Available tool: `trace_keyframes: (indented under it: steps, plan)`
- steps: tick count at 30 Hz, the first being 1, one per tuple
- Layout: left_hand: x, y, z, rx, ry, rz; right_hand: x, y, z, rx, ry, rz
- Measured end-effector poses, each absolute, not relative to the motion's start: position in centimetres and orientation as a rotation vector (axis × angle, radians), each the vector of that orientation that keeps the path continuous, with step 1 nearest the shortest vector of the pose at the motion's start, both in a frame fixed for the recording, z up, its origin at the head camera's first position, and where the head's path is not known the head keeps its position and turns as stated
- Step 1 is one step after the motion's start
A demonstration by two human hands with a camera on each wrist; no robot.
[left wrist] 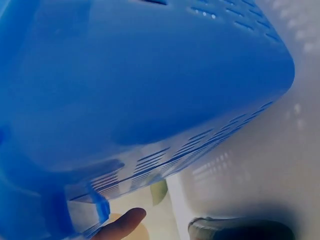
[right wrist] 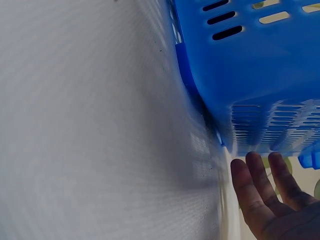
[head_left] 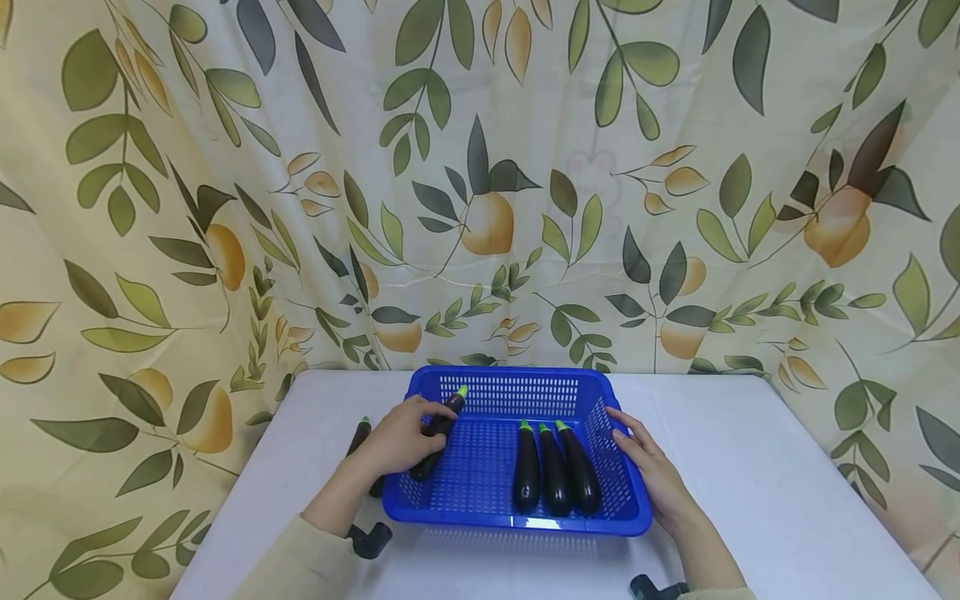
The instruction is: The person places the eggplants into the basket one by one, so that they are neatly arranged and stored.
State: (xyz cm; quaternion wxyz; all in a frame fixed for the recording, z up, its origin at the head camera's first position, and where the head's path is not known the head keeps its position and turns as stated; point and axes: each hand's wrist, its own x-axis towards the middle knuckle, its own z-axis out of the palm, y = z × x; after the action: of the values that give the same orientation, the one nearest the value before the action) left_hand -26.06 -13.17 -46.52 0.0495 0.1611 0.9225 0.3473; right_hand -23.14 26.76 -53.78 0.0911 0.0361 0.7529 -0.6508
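Note:
A blue plastic basket [head_left: 517, 523] with slotted walls sits on the white table. Inside it, at the left, my left hand [head_left: 401, 435] grips a dark eggplant [head_left: 455, 402] with a green stem end, thumb and fingers about its body. Three eggplants [head_left: 555, 471] lie side by side in the basket's right half. My right hand [head_left: 656, 475] touches the basket's right rim, its fingers extended; in the right wrist view, fingers [right wrist: 255, 175] lie straight beside the slotted wall. Another eggplant [head_left: 362, 435] lies outside the basket, partly hidden by my left hand.
The white table [head_left: 787, 483] extends on both sides of the basket. Behind it hangs a leaf-and-fruit patterned curtain [head_left: 480, 292]. Black wrist devices [head_left: 370, 542] show near both forearms. The basket's wall [left wrist: 150, 90] fills much of the left wrist view.

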Motion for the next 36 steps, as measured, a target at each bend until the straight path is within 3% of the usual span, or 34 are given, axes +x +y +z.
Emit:
trace_keyframes:
  steps: [36]
  plan:
    - [-25.0,-10.3,-49.8,0.486,3.119,0.35,-23.2,26.8,-53.8,0.095,2.238,-1.936]
